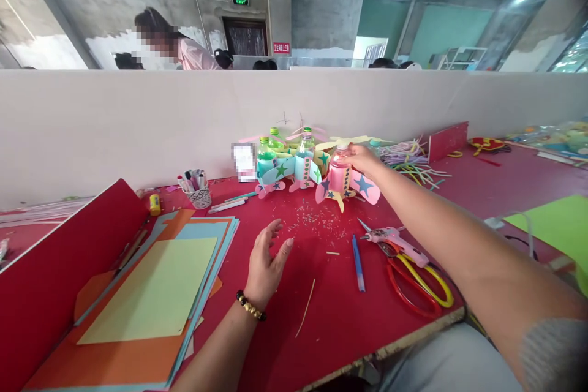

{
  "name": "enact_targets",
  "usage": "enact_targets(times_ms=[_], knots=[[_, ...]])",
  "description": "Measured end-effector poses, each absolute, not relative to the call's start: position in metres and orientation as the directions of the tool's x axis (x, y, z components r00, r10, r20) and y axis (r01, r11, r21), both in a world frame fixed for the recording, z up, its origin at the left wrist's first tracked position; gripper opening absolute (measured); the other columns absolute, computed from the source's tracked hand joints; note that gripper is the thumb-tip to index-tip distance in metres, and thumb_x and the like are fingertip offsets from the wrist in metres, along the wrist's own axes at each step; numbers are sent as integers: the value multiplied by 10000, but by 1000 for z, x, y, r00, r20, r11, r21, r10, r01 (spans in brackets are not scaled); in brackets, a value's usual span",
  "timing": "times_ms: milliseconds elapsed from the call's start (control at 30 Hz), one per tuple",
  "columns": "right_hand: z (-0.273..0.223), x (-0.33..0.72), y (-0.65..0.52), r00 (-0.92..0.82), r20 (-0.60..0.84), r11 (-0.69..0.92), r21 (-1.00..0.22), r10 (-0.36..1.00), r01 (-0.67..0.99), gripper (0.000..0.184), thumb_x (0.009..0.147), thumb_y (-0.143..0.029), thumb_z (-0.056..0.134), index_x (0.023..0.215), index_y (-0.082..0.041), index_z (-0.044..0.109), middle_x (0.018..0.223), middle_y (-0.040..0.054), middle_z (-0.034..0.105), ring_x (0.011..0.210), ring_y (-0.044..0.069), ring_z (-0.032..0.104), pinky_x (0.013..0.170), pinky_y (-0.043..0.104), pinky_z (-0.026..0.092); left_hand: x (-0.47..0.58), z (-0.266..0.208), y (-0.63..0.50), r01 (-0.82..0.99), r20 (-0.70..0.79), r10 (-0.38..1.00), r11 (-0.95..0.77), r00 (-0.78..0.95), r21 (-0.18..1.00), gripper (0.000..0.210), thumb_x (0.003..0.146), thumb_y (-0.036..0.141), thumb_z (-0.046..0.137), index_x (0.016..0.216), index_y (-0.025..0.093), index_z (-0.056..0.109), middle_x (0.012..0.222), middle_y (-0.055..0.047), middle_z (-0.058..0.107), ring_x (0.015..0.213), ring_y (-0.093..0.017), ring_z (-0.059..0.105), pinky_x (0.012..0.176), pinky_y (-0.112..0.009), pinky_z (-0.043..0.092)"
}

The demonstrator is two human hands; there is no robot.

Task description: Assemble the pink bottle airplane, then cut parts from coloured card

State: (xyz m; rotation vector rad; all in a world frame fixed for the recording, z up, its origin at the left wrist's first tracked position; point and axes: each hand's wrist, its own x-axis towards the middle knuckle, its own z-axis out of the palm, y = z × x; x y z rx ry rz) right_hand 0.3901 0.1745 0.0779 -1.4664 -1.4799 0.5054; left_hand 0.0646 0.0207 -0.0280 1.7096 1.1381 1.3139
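Observation:
At the back of the red table, my right hand (362,159) is closed around the upper part of a bottle airplane (340,177) with pink lower half, pink wings with blue stars and a pale yellow propeller. Beside it stand several similar bottle airplanes, among them a light blue one (303,165) and a green-capped one (265,162) with star-marked wings. My left hand (266,260), with a beaded bracelet on the wrist, hovers over the table, fingers apart and holding nothing. A blue pen (358,263) lies to its right.
A pink glue gun (397,242) lies on red- and yellow-handled scissors (418,288) at right. Stacked coloured paper (151,294) covers the left side, near a pen cup (199,196) and yellow glue stick (155,204). Pipe cleaners (408,159) lie at back. A white partition (138,122) borders the table.

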Motion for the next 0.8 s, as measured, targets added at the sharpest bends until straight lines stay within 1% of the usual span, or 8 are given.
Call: enact_targets(times_ms=[133, 200, 333, 433, 533, 667, 800], knots=[[86, 388, 172, 145, 283, 168, -833, 948, 527, 371, 597, -258, 809, 923, -159, 665, 950, 85, 726, 871, 232, 667, 783, 361, 518, 66, -29, 21, 204, 349, 931, -363, 102, 909, 445, 819, 387, 655, 1236, 269, 556, 1201, -86, 598, 1077, -230, 562, 907, -374, 444], [89, 387, 170, 135, 271, 160, -828, 953, 538, 378, 602, -276, 815, 937, -171, 673, 941, 76, 727, 857, 227, 661, 781, 362, 513, 66, -30, 21, 200, 350, 931, -364, 105, 909, 444, 817, 388, 658, 1233, 270, 559, 1193, -86, 602, 1075, -230, 565, 907, -372, 446], [93, 382, 169, 152, 268, 135, -808, 951, 574, 350, 632, -329, 796, 913, -158, 677, 887, 78, 717, 795, 210, 641, 759, 360, 495, 66, -32, 22, 217, 351, 929, -369, 119, 904, 446, 828, 395, 643, 1242, 264, 544, 1207, -90, 595, 1094, -231, 560, 916, -374, 445], [93, 378, 171, 148, 268, 129, -789, 952, 601, 330, 646, -333, 779, 917, -175, 676, 881, 53, 705, 752, 182, 621, 733, 329, 478, 65, -33, 23, 236, 354, 926, -375, 130, 896, 447, 840, 401, 628, 1252, 260, 530, 1217, -93, 591, 1112, -232, 555, 928, -381, 441], [91, 376, 175, 152, 256, 104, -766, 955, 634, 319, 626, -368, 789, 862, -191, 668, 834, 29, 686, 709, 171, 593, 698, 313, 459, 65, -33, 22, 236, 363, 922, -385, 130, 892, 449, 841, 403, 626, 1256, 261, 529, 1211, -92, 596, 1112, -233, 558, 928, -384, 441], [86, 371, 182, 192, 248, 56, -737, 950, 674, 320, 595, -397, 803, 745, -191, 610, 727, 10, 624, 641, 155, 534, 637, 300, 426, 65, -32, 21, 252, 367, 921, -389, 132, 886, 440, 845, 405, 620, 1250, 259, 531, 1198, -92, 598, 1105, -234, 560, 922, -384, 444], [84, 366, 182, 190, 242, 45, -721, 951, 692, 293, 631, -395, 775, 749, -196, 595, 672, -23, 567, 586, 123, 482, 573, 268, 388, 64, -32, 21, 282, 367, 918, -395, 148, 874, 439, 857, 412, 601, 1258, 252, 519, 1197, -96, 594, 1111, -236, 558, 923, -391, 448]])
